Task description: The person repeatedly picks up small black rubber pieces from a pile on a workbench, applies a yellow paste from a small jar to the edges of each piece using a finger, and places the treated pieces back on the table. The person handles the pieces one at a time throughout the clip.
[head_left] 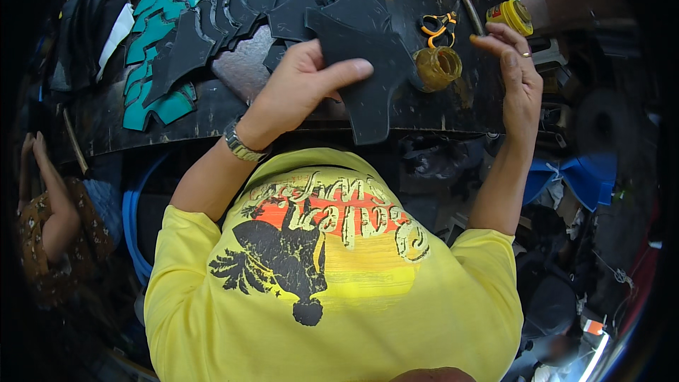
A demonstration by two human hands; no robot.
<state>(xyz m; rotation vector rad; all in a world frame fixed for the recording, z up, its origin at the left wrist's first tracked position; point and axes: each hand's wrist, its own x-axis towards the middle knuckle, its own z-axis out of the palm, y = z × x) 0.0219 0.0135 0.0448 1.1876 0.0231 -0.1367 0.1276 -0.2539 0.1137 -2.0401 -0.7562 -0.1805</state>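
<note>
- the left hand holds a flat black cut-out piece, thumb on top and fingers underneath, keeping it just above the dark desk.
- the right hand is raised beside the piece; its fingers are pinched narrow around a thin dark stick, probably a glue brush, though its tip cannot be made out.
- a small open jar of amber glue stands on the desk touching the right edge of the piece, between the two hands.
- a yellow-capped bottle sits near the desk's far right edge, close to the right hand's fingertips.
- orange-handled scissors lie just behind the jar.
- rows of black cut pieces and teal cut pieces are fanned out over the left part of the desk.
- risk: the piece's edge rests against the open jar, so a sideways shift of the left hand could tip it and spill glue over the desk.
- risk: a drip from the stick could land on the scissors or on the face of the piece, where it would probably stain.
- risk: the right hand could knock the bottle off the nearby edge.
- another person's arm shows at the far left, well apart from the work.
</note>
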